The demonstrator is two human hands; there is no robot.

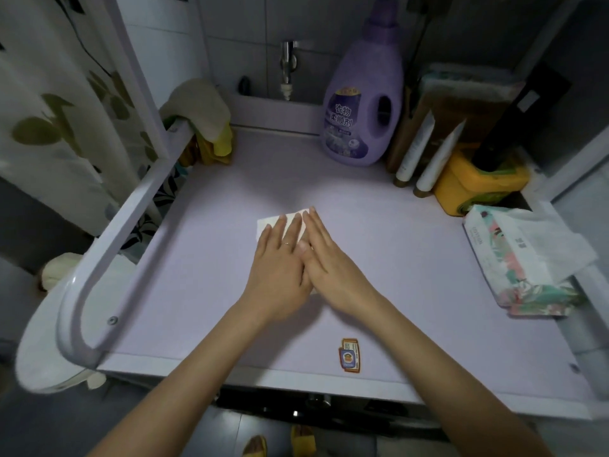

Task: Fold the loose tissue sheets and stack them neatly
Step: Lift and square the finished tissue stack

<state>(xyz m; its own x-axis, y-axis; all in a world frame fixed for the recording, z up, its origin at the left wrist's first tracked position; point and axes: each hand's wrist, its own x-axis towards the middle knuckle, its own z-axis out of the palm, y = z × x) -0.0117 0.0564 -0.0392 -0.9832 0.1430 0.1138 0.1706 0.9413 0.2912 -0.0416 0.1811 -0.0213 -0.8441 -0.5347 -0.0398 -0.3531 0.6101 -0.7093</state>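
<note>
A folded white tissue (267,224) lies flat in the middle of the pale lilac top (197,291). My left hand (282,258) and my right hand (329,258) both rest palm-down on it with fingers stretched out, side by side and touching; they cover most of the sheet, so only its far left corner and far edge show. A floral tissue pack (517,272) sits at the right edge, with a loose white sheet (543,239) sticking out of its top.
A purple softener bottle (362,103) stands at the back. Two white tubes (428,153) and a yellow tub (474,183) crowd the back right. Cloths (201,110) hang over the white rail (131,206) on the left. A sticker (349,355) marks the near edge.
</note>
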